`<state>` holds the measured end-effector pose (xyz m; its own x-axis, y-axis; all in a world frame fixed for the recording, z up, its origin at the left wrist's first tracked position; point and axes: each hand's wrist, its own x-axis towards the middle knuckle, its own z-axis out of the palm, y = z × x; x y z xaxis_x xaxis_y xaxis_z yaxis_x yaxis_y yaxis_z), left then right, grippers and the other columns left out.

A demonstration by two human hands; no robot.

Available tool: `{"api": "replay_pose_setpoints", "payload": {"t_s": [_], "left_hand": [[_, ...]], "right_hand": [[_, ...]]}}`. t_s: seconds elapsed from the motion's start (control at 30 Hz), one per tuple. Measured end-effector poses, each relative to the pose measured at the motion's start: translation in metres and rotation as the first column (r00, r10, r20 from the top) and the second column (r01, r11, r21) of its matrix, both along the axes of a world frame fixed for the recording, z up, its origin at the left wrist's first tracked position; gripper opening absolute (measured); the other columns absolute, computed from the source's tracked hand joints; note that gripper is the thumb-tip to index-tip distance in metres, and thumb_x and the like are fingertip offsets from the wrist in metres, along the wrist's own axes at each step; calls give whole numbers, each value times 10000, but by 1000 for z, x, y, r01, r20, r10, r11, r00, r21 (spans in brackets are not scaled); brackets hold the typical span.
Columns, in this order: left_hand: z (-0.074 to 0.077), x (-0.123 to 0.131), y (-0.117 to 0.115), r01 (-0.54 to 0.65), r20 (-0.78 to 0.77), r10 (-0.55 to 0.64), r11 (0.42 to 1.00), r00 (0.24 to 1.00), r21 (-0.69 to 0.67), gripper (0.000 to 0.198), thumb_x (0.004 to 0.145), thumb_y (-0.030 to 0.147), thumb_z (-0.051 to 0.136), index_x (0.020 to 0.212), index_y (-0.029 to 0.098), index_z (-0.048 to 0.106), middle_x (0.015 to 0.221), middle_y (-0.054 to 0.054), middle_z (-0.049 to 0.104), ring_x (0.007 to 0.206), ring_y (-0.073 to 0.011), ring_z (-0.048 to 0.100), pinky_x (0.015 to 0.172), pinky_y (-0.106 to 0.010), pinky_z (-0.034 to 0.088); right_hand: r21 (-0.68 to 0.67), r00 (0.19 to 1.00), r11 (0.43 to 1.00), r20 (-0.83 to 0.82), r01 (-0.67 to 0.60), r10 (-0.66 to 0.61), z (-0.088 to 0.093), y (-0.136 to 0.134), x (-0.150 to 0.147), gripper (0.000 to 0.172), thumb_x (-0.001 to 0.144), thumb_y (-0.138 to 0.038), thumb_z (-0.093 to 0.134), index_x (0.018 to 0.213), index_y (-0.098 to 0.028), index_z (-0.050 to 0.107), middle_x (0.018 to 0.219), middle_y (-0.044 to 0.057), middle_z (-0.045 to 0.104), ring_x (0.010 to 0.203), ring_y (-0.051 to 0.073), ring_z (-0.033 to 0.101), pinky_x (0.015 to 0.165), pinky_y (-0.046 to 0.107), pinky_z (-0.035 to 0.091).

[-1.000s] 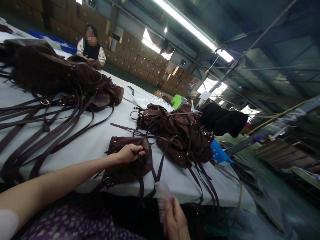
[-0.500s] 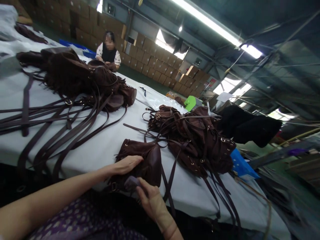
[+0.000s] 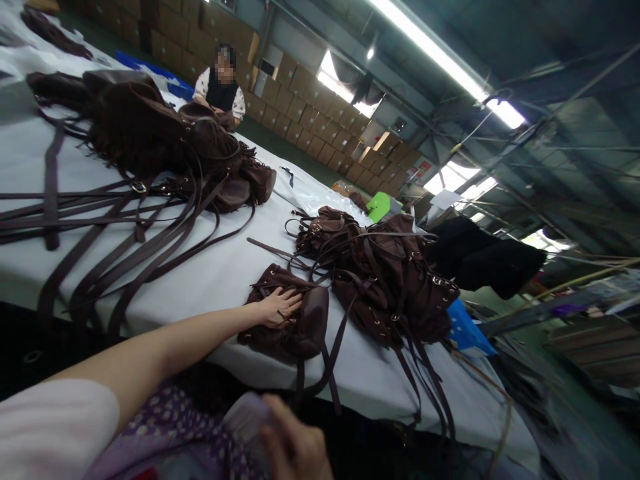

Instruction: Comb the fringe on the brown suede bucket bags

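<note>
A small brown suede bag (image 3: 305, 320) with dangling straps lies near the front edge of the white-covered table (image 3: 215, 273). My left hand (image 3: 277, 307) rests flat on top of it with the fingers spread, holding nothing. My right hand (image 3: 293, 448) is low at the bottom of the view, below the table edge and blurred. It is closed around a pale translucent object (image 3: 246, 419) that I cannot identify. My lap in purple dotted cloth (image 3: 170, 433) lies under both arms.
A heap of brown bags (image 3: 395, 280) lies just right of the small bag. A bigger fringed pile (image 3: 150, 133) with long straps (image 3: 110, 227) covers the left. Another person (image 3: 221, 83) sits at the far end. Black cloth (image 3: 480, 257), a blue bin (image 3: 463, 327) and stacked cartons (image 3: 310, 113) stand beyond.
My right hand has dropped away from the bag to below the table edge, taking the pale object with it. My left hand has opened flat on top of the bag.
</note>
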<state>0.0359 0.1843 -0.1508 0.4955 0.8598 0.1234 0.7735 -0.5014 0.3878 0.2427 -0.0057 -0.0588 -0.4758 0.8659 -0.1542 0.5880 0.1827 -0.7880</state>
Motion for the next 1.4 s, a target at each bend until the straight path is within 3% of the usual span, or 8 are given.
{"api": "replay_pose_setpoints", "payload": {"t_s": [0.2,0.33,0.57,0.77,0.93,1.13,1.27,1.4], "left_hand": [[40,-5,-54,47,64,-49,998,997,32,710,768,517,641,1394,235,458,1512,-166,370,1393,-417,269,1070,-595,247],[31,-1,-112,51,32,-55,993,998,111,966,667,538,757,1482,342,276,1570,-157,244,1338,-426,350,1022,-595,308],[-2,2,-109,-105,75,88,959,993,264,164,892,242,546,1006,229,662,990,-95,638,889,-236,587,800,-365,449],[-13,-8,-109,-47,341,-102,915,935,401,291,931,153,406,1024,194,679,905,-76,659,793,-173,576,743,-288,467],[-9,-17,-111,-150,630,-139,912,764,383,255,957,209,444,1040,172,682,913,-93,663,857,-170,590,791,-283,493],[-8,-23,-111,-381,858,127,920,498,85,228,927,323,512,1061,200,648,1065,-91,610,1015,-205,575,907,-346,491],[-19,-25,-114,-291,936,231,945,265,-150,435,925,285,430,1350,213,368,1166,-99,593,1054,-201,595,958,-381,488],[-12,-23,-111,-98,855,166,986,492,-135,680,747,210,576,1382,225,335,1256,-90,565,1140,-233,545,1025,-402,425]], "right_hand": [[324,897,893,208,313,-390,12,43,39,622,924,-578,332,1279,-137,590,1161,168,689,1053,331,662,863,385,523],[426,886,854,208,300,-414,0,59,38,590,939,-545,316,1265,-127,577,1100,162,713,982,312,692,797,363,541],[484,914,867,287,119,-286,-4,89,2,495,971,-383,286,1303,-139,560,1101,143,718,909,271,715,773,348,540],[422,906,906,388,-10,-171,10,109,-36,492,985,-287,242,1410,-199,473,1093,118,721,913,228,702,771,312,521],[351,847,925,528,-149,-63,-4,104,-59,561,826,-205,524,1382,-284,514,907,113,743,804,284,695,761,381,489],[78,999,997,46,-7,4,-30,98,-56,445,744,-398,679,1150,-218,676,797,16,693,706,175,627,699,259,478],[-36,993,996,-82,83,-86,-33,98,-45,723,827,-650,512,1300,-104,549,540,-55,515,380,87,386,390,205,351],[-288,927,941,-273,176,-257,-28,91,-36,829,708,-668,683,1307,-117,524,472,-104,409,347,55,277,318,178,229]]}}
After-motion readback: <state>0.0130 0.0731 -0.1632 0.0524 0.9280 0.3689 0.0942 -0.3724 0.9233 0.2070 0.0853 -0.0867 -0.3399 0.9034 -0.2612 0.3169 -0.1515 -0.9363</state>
